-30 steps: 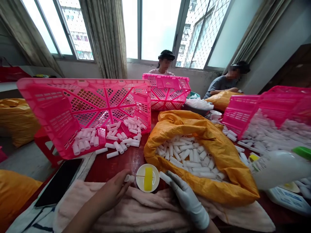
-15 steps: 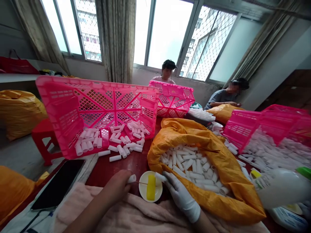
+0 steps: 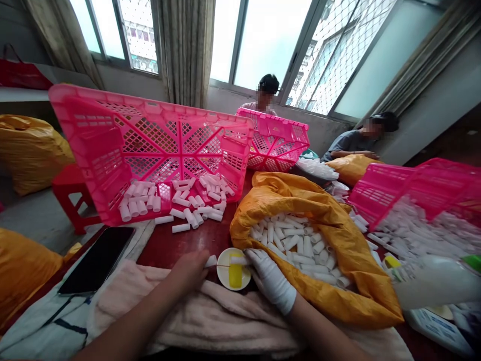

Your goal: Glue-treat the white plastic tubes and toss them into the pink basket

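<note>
My bare left hand [image 3: 190,271] pinches a small white tube [image 3: 211,261] just left of a little white dish [image 3: 233,276] that holds a yellow sponge [image 3: 235,276]. A thin stick runs from the tube across the dish. My right hand [image 3: 269,278], in a white glove, is closed on another white tube [image 3: 238,260] over the dish's far rim. Both hands rest on a pink towel [image 3: 210,321]. Right beside the gloved hand an open orange bag [image 3: 349,255] is full of white tubes [image 3: 296,243].
A tilted pink basket [image 3: 150,145] spills white tubes at the left. A black phone [image 3: 96,259] lies at lower left. More pink baskets [image 3: 409,190] and tubes sit to the right, a white bottle [image 3: 436,281] nearby. Two other people sit across the table by the windows.
My gloved right hand has moved left, bringing its tube over the dish toward the tube in my left hand. The camera view has shifted slightly.
</note>
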A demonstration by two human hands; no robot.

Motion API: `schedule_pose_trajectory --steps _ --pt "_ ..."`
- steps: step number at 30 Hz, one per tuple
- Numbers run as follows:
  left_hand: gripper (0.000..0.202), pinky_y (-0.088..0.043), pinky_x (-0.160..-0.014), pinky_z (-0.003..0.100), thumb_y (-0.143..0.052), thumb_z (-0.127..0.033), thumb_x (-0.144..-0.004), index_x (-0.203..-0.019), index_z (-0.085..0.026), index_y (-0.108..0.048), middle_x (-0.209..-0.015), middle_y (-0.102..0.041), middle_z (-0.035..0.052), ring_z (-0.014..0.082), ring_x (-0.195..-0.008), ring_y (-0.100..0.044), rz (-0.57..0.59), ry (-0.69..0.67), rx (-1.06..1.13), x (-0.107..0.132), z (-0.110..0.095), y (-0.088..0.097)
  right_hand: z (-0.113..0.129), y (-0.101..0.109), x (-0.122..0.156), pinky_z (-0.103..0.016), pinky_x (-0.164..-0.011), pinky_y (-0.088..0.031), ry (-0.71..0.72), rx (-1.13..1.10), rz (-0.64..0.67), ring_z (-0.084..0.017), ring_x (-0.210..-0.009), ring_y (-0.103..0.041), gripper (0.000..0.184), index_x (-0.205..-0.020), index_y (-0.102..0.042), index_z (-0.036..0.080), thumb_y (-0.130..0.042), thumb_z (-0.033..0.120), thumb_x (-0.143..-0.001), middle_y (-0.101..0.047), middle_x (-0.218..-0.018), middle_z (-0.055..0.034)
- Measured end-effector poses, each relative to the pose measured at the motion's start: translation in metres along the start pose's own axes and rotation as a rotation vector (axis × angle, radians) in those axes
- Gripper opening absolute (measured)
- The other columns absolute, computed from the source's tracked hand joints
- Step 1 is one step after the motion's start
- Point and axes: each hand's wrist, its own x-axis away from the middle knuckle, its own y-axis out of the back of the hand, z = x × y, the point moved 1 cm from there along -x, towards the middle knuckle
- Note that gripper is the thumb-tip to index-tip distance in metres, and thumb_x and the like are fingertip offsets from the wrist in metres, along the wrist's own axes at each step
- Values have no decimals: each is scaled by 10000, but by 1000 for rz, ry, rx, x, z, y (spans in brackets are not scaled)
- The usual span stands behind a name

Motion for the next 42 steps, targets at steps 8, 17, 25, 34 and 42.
schedule_pose_trajectory --steps 8,17,25,34,42 --pt "104 -374 -649 254 -422 -256 -780 -781 -185 -497 -808 -598 37 174 -760 -563 19 -33 -47 -1 -1 1 5 -3 12 -415 -920 -405 97 16 54 -207 -1058 -457 301 -1129 -496 203 -407 126 -852 -526 -1124 -84" --pt "115 -371 -646 252 -417 -278 -790 -785 -192 -495 -800 -596 36 169 -750 -562 5 -46 -77 -1 -3 2 9 1 18 -469 -907 -395 194 90 30 -244 -1088 -443 275 -1106 -500 207 -456 157 -840 -548 -1084 -88" --pt "186 -377 -651 258 -416 -363 -802 -809 -194 -493 -817 -605 38 179 -772 -566 -10 -16 -76 -3 0 0 23 -2 21 -294 -670 -459 332 153 135 -160 -741 -555 153 -874 -599 199 -453 161 -845 -602 -796 -49" --pt "109 -364 -725 262 -456 -272 -781 -829 -201 -524 -887 -591 25 170 -859 -531 -82 -67 -48 11 -26 22 26 -8 9 -325 -861 -453 -125 -693 -446 -157 -969 -536 218 -1039 -495 255 -462 164 -843 -548 -1031 -42" --pt "222 -367 -603 234 -428 -417 -802 -861 -224 -520 -804 -638 13 172 -740 -592 36 -170 6 25 -55 12 34 22 11 -339 -878 -446 113 -517 -246 -169 -998 -517 301 -1054 -534 261 -497 90 -809 -557 -1037 -41"
